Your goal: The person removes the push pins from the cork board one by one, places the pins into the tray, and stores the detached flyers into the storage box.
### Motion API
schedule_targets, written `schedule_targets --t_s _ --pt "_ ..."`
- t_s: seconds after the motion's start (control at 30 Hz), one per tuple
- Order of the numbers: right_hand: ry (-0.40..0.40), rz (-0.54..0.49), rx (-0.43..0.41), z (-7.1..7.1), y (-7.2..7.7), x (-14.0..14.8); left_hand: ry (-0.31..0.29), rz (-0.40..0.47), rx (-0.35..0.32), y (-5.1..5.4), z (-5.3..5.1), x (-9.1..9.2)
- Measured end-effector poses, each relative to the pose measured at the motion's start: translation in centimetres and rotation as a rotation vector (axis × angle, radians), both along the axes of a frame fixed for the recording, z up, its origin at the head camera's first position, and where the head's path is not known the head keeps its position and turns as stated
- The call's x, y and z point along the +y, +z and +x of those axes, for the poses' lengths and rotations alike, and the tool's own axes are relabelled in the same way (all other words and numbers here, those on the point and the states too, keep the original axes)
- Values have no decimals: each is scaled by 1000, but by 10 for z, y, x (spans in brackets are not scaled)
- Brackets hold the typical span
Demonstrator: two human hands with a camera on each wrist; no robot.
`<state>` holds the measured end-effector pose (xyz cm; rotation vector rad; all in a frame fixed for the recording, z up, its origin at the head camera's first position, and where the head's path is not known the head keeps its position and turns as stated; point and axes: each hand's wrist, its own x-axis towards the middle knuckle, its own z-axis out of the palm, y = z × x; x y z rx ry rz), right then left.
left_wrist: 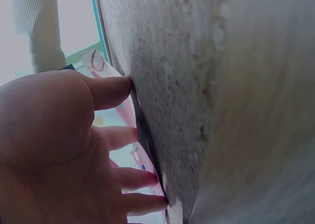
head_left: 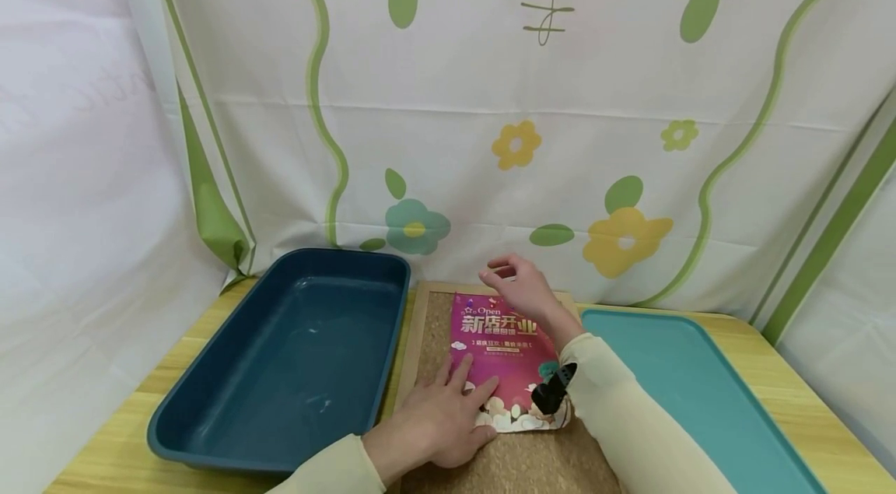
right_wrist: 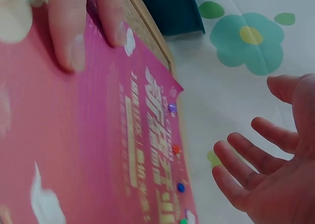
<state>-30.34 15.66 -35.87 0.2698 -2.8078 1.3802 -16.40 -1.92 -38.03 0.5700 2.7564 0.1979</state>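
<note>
A pink and purple poster with gold lettering lies on a wood-framed cork board. My left hand presses on its lower left part with the fingers spread; in the left wrist view the fingertips touch the sheet near the cork surface. Above the poster's top edge hovers my right hand, its fingers loosely bent and holding nothing. Along that top edge, the right wrist view shows several pushpins, among them a purple pushpin, a red pushpin and a blue pushpin. The poster's lower right corner curls up slightly.
A deep dark-blue tray stands left of the board on the wooden table. On the right lies a shallow teal tray, partly behind my right forearm. A flowered curtain hangs right behind the board.
</note>
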Motion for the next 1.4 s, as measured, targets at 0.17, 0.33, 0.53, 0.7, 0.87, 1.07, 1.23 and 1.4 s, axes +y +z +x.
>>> schedule_targets --t_s 0.17,0.33,0.53,0.7,0.87,1.07,1.23,1.4 --pt "5 -19 -17 -5 -10 -8 -39 -28 -34 1 1 -5" --pt "-12 -28 -15 -10 -19 -13 -105 -21 -66 1 3 -11" --pt "-41 -30 -29 -15 -27 -16 -158 -22 -76 1 3 -15" --pt "-39 -28 -37 -18 -29 -20 -162 -37 -70 1 2 -17" --pt "-36 -6 -34 -22 -34 -20 -158 -28 -68 2 2 -17" --pt "-41 28 -48 -25 -42 -17 -168 -25 -59 1 0 -14" --pt "-33 60 -68 -27 -48 -17 -168 -21 -55 -1 0 -13" --pt "-39 76 -45 -28 -53 -20 -162 -25 -62 -1 0 -14"
